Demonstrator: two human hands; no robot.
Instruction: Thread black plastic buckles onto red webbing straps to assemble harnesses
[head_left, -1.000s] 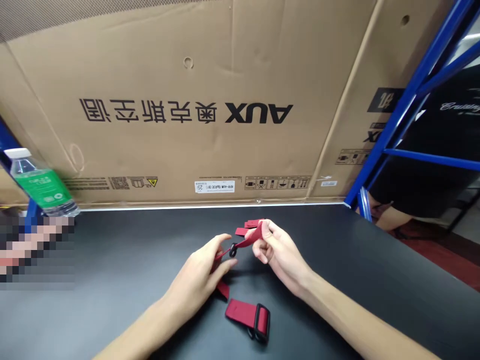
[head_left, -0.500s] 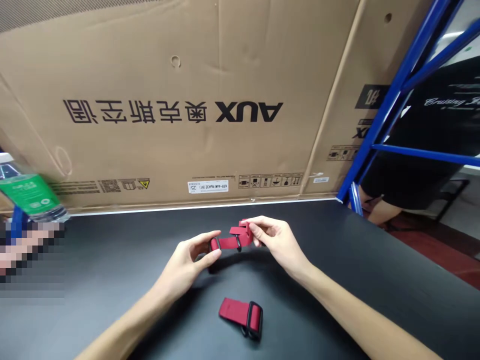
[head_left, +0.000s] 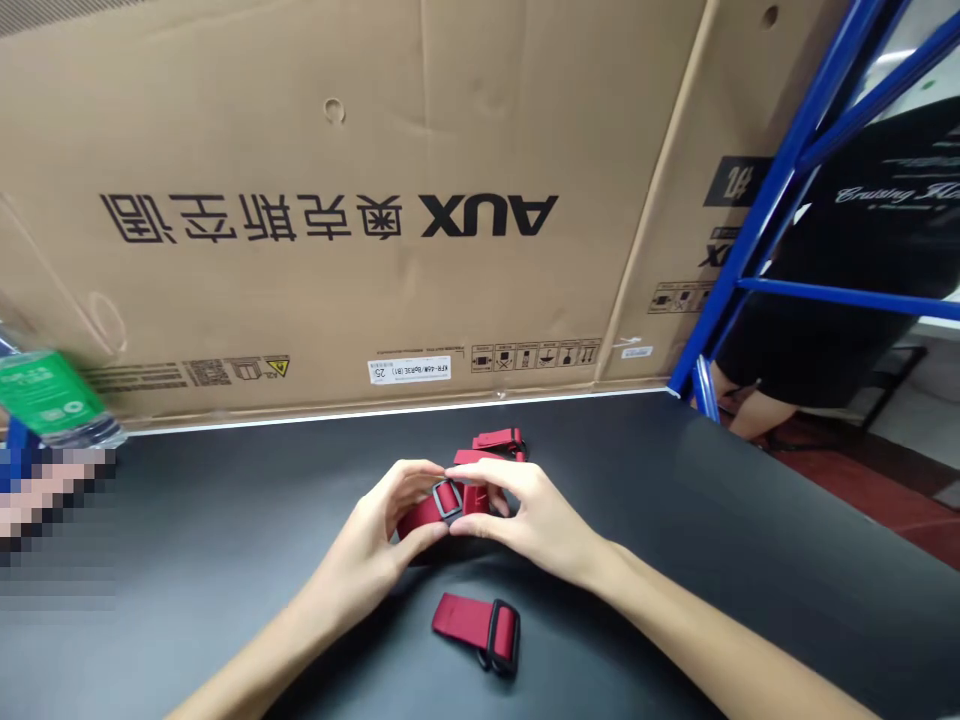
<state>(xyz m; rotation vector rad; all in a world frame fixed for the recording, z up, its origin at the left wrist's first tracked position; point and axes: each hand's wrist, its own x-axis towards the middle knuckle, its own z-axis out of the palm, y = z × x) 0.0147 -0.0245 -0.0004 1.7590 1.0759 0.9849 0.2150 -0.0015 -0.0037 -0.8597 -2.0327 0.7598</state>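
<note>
A red strap (head_left: 421,514) with a black buckle is held between both hands above the dark table. My left hand (head_left: 375,530) is closed on its left part, thumb below and fingers above. My right hand (head_left: 529,515) grips the part beside the buckle, its fingertips close to those of my left hand. Just behind the fingers, red webbing (head_left: 499,440) with black hardware shows; its link to the held strap is hidden. Nearer the front lies a separate folded red strap (head_left: 465,618) with a black buckle.
A large cardboard box (head_left: 375,290) stands along the back edge of the black table (head_left: 225,560). At the left is a green-labelled bottle (head_left: 52,395). Blue metal framing (head_left: 757,225) rises at the right, with a person in dark clothes (head_left: 862,260) beyond it.
My right hand has moved left and down, close to my left hand, and now grips near the buckle. The held strap has turned. The view has shifted slightly.
</note>
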